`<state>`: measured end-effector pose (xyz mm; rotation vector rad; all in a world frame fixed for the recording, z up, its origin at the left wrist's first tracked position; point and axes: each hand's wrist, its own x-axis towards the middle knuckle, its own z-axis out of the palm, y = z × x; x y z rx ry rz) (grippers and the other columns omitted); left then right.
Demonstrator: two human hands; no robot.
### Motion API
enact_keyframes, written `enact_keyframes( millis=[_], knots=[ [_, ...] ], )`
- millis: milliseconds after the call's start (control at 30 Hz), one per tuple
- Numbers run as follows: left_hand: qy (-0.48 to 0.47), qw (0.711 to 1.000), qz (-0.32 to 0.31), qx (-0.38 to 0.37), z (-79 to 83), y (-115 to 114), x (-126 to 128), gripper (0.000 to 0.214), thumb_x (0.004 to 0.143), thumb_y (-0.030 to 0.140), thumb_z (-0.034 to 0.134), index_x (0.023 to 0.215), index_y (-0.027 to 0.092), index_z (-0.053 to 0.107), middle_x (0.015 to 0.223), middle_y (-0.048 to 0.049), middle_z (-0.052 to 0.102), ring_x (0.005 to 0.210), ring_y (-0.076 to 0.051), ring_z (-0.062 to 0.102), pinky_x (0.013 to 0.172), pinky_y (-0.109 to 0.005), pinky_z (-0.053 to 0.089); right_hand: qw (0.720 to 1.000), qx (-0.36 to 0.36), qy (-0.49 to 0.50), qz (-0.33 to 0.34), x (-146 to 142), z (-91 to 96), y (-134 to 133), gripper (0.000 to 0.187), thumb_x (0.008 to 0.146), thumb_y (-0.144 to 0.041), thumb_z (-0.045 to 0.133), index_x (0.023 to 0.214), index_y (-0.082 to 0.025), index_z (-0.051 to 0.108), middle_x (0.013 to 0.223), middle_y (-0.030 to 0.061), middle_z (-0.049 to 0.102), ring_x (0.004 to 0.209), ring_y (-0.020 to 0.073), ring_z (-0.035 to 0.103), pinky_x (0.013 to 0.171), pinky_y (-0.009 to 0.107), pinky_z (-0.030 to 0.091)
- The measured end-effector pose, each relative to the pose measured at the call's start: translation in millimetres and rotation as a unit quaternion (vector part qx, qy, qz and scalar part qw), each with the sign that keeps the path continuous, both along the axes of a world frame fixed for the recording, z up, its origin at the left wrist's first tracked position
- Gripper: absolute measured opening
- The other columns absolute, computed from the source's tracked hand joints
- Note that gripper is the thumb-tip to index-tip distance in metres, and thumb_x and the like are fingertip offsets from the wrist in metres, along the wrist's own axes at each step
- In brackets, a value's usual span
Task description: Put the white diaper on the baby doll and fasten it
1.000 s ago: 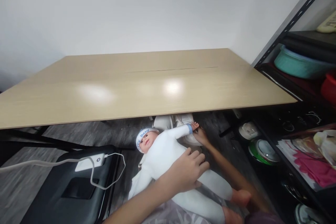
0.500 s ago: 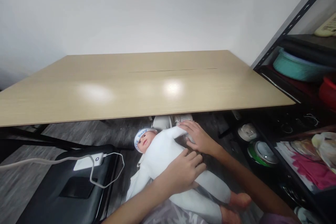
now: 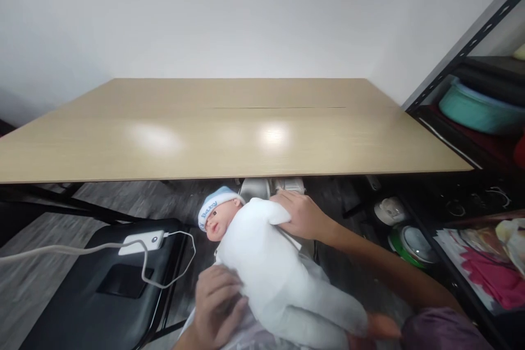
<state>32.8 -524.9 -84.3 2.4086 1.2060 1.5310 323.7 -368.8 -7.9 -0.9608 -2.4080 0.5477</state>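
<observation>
A baby doll (image 3: pixel 266 262) in a white suit lies across my lap, turned partly onto its side. It wears a blue and white cap (image 3: pixel 217 205) with lettering, and its head points left under the table edge. My right hand (image 3: pixel 301 213) is closed round the doll's raised white arm. Low on the doll's other side is my left hand (image 3: pixel 217 303), its fingers curved and the thumb apart, close against the white suit. The doll's other arm is hidden. Its feet show at lower right, partly blurred.
A wooden table (image 3: pixel 246 142) spans the view ahead. On the left, a black chair (image 3: pixel 82 295) carries a white power bank (image 3: pixel 143 243) with a cable and a dark flat phone-like object (image 3: pixel 125 280). At right, a shelf holds a teal basin (image 3: pixel 479 106) and a pink cloth (image 3: pixel 494 276).
My left hand has moved left and down from the doll's belly to its side. The doll has rolled partly over, and my right hand has closed round its arm.
</observation>
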Motion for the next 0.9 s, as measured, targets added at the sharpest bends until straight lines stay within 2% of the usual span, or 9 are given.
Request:
enact_keyframes(
  millis=[67, 133, 233, 333, 467, 600, 700, 800, 900],
  knots=[
    [-0.029, 0.994, 0.098, -0.025, -15.6, -4.9, -10.7, 0.057, 0.083, 0.021, 0.087, 0.131, 0.029, 0.058, 0.124, -0.0096, 0.071, 0.109, -0.030, 0.076, 0.091, -0.049, 0.067, 0.991, -0.065, 0.109, -0.039, 8.1, 10.7, -17.0, 0.032, 0.092, -0.024, 0.073, 0.123, -0.024, 0.066, 0.117, 0.0073, 0.078, 0.104, 0.0282, 0.074, 0.090, 0.039, 0.056],
    [-0.045, 0.986, 0.146, -0.064, -23.6, 2.3, -9.3, 0.076, 0.079, 0.032, 0.095, 0.139, 0.029, 0.050, 0.143, -0.0162, 0.063, 0.126, -0.037, 0.073, 0.098, -0.057, 0.067, 0.969, -0.123, 0.197, -0.086, 14.1, 21.3, -31.8, 0.035, 0.083, -0.017, 0.069, 0.117, -0.026, 0.067, 0.108, 0.0023, 0.078, 0.094, 0.0239, 0.074, 0.082, 0.034, 0.055],
    [-0.070, 0.974, 0.136, -0.168, -17.7, 33.5, 3.9, 0.080, 0.084, 0.045, 0.092, 0.145, 0.026, 0.045, 0.142, -0.0178, 0.063, 0.123, -0.038, 0.076, 0.098, -0.057, 0.067, 0.939, -0.144, 0.271, -0.156, 19.7, 34.2, -43.3, 0.035, 0.078, -0.016, 0.062, 0.111, -0.027, 0.067, 0.100, -0.0008, 0.076, 0.088, 0.0215, 0.071, 0.077, 0.031, 0.053],
    [-0.088, 0.965, 0.073, -0.236, 10.5, 79.4, 12.5, 0.079, 0.086, 0.045, 0.087, 0.148, 0.025, 0.042, 0.136, -0.0152, 0.070, 0.120, -0.034, 0.079, 0.098, -0.049, 0.068, 0.922, -0.113, 0.300, -0.216, 30.1, 45.3, -35.4, 0.027, 0.083, -0.024, 0.063, 0.109, -0.027, 0.067, 0.099, -0.0007, 0.076, 0.088, 0.0221, 0.070, 0.076, 0.031, 0.053],
    [0.016, 0.971, 0.018, -0.238, 68.4, 146.9, 8.8, 0.073, 0.088, 0.043, 0.081, 0.150, 0.027, 0.047, 0.148, -0.0142, 0.071, 0.132, -0.036, 0.075, 0.109, -0.049, 0.062, 0.941, -0.091, 0.206, -0.251, 62.3, 67.4, -1.6, 0.019, 0.087, -0.032, 0.066, 0.105, -0.026, 0.066, 0.093, -0.0002, 0.074, 0.084, 0.0232, 0.068, 0.073, 0.031, 0.049],
    [0.126, 0.955, -0.014, -0.268, 112.8, 213.3, 7.7, 0.071, 0.090, 0.049, 0.075, 0.152, 0.026, 0.050, 0.151, -0.0134, 0.072, 0.127, -0.039, 0.076, 0.100, -0.048, 0.061, 0.955, -0.071, 0.017, -0.287, 94.3, 85.8, 40.7, 0.024, 0.095, -0.048, 0.071, 0.103, -0.026, 0.067, 0.099, 0.0038, 0.079, 0.089, 0.0281, 0.071, 0.072, 0.033, 0.045],
    [0.152, 0.947, -0.013, -0.283, 123.0, 258.3, 11.7, 0.072, 0.091, 0.054, 0.072, 0.153, 0.025, 0.052, 0.143, -0.0127, 0.077, 0.119, -0.039, 0.078, 0.092, -0.045, 0.059, 0.948, -0.056, -0.059, -0.308, 105.6, 81.5, 74.5, 0.030, 0.098, -0.056, 0.068, 0.096, -0.027, 0.063, 0.098, 0.0056, 0.079, 0.087, 0.0299, 0.071, 0.071, 0.034, 0.044],
    [0.161, 0.943, 0.001, -0.293, 120.0, 293.4, 13.5, 0.070, 0.091, 0.054, 0.071, 0.153, 0.026, 0.054, 0.140, -0.0110, 0.078, 0.114, -0.038, 0.079, 0.089, -0.043, 0.058, 0.949, -0.038, -0.077, -0.303, 109.9, 66.4, 103.9, 0.035, 0.099, -0.061, 0.067, 0.096, -0.027, 0.064, 0.099, 0.0072, 0.080, 0.089, 0.0315, 0.072, 0.072, 0.036, 0.045],
    [0.176, 0.938, 0.021, -0.298, 113.7, 314.0, 10.1, 0.071, 0.093, 0.054, 0.069, 0.155, 0.025, 0.054, 0.137, -0.0117, 0.080, 0.112, -0.038, 0.079, 0.088, -0.044, 0.057, 0.954, -0.017, -0.058, -0.292, 112.0, 51.1, 120.7, 0.037, 0.101, -0.063, 0.067, 0.104, -0.026, 0.069, 0.107, 0.0095, 0.081, 0.097, 0.0337, 0.074, 0.079, 0.040, 0.050]
  ],
)
